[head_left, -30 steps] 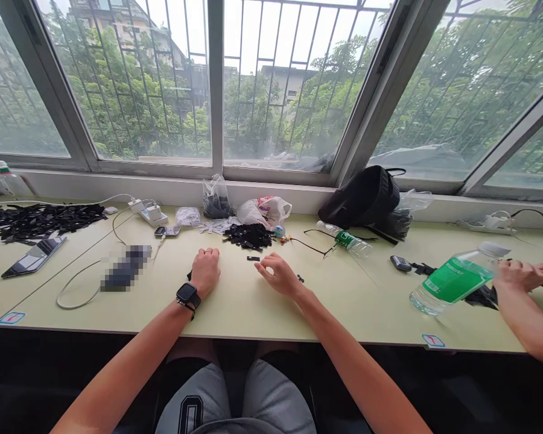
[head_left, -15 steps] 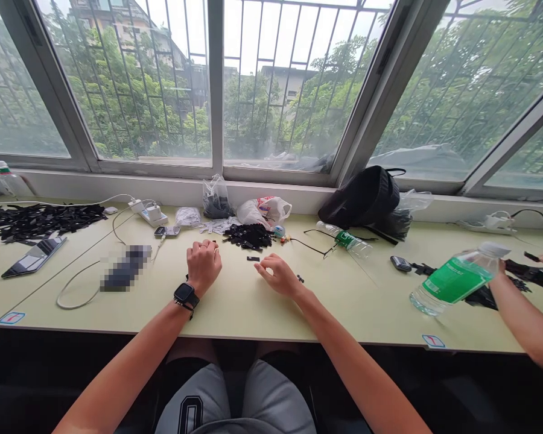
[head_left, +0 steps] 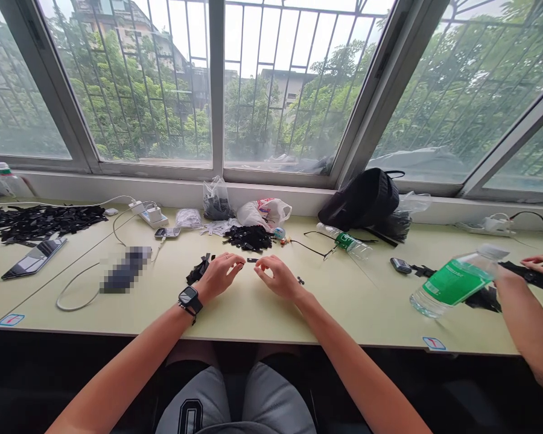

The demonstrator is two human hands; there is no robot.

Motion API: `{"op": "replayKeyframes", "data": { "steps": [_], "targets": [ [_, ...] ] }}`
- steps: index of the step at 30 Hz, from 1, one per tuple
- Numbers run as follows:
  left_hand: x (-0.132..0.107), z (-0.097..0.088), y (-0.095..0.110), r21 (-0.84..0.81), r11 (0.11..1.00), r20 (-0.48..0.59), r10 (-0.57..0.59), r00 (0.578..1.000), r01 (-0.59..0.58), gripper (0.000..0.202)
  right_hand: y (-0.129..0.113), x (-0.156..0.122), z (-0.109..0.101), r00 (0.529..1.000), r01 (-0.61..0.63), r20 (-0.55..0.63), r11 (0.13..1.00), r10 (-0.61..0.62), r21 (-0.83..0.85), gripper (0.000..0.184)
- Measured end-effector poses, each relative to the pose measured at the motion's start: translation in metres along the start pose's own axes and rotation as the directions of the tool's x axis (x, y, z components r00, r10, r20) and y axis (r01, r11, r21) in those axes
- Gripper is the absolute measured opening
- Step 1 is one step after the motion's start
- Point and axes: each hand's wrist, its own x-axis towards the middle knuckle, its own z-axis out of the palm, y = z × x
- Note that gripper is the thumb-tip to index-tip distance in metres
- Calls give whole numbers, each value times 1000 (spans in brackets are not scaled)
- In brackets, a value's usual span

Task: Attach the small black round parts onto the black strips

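Observation:
My left hand [head_left: 218, 276], with a watch on its wrist, is over the table in front of me. Its thumb and fingertips pinch a small dark piece [head_left: 239, 265]. Just to the right, my right hand [head_left: 278, 277] rests low over the table, thumb and forefinger a little apart, nothing visible in them. A flat black piece [head_left: 252, 260] lies by its fingertips. Beside my left hand is a small heap of black strips [head_left: 198, 271], partly hidden by the hand. Beyond both hands sits a larger pile of black pieces [head_left: 250, 239].
Eyeglasses [head_left: 319, 248] and a lying plastic bottle [head_left: 350, 243] are at the back right. A large water bottle [head_left: 457, 280] stands near a co-worker's arm [head_left: 522, 319]. Plastic bags [head_left: 262, 212] line the window side. Left are a cabled power strip [head_left: 148, 212] and a tablet [head_left: 35, 257].
My left hand has moved right from above the small heap, uncovering black strips, and is now close to my right hand. My right hand has barely moved. The co-worker's hand has shifted.

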Motion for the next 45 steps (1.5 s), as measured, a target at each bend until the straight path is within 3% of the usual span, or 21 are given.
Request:
{"op": "replayKeyframes", "data": {
  "steps": [5, 10, 29, 45],
  "targets": [
    [0, 2, 13, -8, 996, 35, 85, 996, -85, 16, -4, 0, -1, 1000, 6, -2, 1000, -6, 28, 25],
    [0, 5, 21, -7, 990, 96, 142, 985, -142, 19, -13, 1, 1, 992, 26, 114, 974, -53, 226, 20],
    [-2, 6, 17, -84, 996, 148, -18, 989, 31, 18, -18, 4, -3, 990, -137, 66, 946, 123, 292, 22],
    [-2, 6, 17, -37, 999, 98, -31, 995, 35, 19, -12, 3, 2, 989, -141, 90, 953, 120, 268, 30]
  ]
}}
